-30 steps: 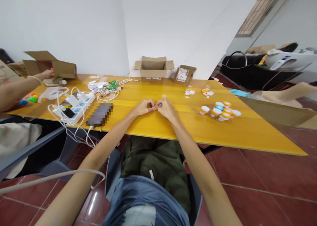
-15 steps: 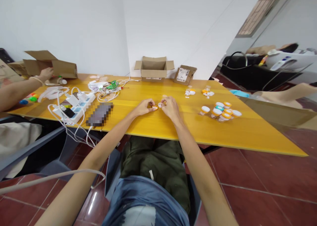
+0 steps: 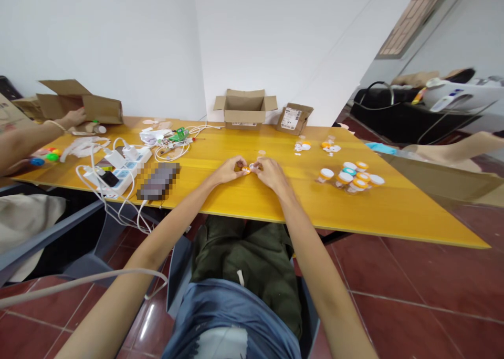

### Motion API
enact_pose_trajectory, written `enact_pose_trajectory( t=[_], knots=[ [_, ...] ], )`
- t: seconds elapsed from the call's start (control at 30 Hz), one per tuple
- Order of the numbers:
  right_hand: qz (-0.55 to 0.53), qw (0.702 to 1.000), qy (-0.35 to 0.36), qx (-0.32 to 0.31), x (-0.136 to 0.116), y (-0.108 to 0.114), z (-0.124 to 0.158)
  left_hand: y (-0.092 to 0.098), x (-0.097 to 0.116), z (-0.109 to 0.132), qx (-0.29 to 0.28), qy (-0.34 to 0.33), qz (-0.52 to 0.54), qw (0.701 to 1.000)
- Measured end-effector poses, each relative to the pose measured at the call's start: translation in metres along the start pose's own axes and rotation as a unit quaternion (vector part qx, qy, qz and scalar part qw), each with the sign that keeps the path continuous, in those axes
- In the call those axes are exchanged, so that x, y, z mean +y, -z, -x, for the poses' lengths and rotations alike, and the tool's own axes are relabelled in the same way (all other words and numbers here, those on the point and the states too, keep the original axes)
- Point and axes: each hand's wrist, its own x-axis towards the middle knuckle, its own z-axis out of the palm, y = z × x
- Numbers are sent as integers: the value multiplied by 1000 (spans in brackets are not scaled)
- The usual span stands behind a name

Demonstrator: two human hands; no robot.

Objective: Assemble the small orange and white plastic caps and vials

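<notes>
Over the yellow table [image 3: 220, 201], my left hand [image 3: 230, 170] pinches a small orange cap [image 3: 246, 170] with white inside it. Just to its right, my right hand [image 3: 269, 173] is closed on a small white disc [image 3: 252, 166], partly hidden by the fingers. The disc and the cap are side by side, almost touching; whether they touch I cannot tell. Behind my right hand stands a small pale, see-through piece [image 3: 262, 153], perhaps a container.
Small jars [image 3: 356, 178] with orange, white and teal lids cluster at right. Loose caps [image 3: 303, 146] and discs lie behind them. Cardboard boxes [image 3: 244, 118] stand along the wall. At left are a power strip [image 3: 132, 172], a phone [image 3: 159, 181], cables and another person's arm [image 3: 31, 144].
My right hand has moved slightly left and down, bringing the white disc closer to the orange cap. My left hand has stayed nearly still. The other person's arm has shifted slightly.
</notes>
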Motion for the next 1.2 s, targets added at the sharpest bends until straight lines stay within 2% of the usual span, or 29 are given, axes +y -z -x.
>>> enact_pose_trajectory(
  t=[0.2,0.37,0.6,0.77,1.2],
  knots=[
    [-35,999,-27,-2,-6,5,0,0,0,0,-4,0,1,1000],
    [-138,990,-30,5,-4,5,-7,-1,-3,-1,2,-4,6,1000],
    [-271,961,-50,-28,6,-1,-12,-1,-2,-1,-1,-2,6,1000],
    [-277,958,-67,-35,5,-2,-12,-1,0,-1,1,2,18,1000],
    [-293,954,-43,-37,-3,1,-12,-4,-10,-3,6,2,71,997]
  ],
)
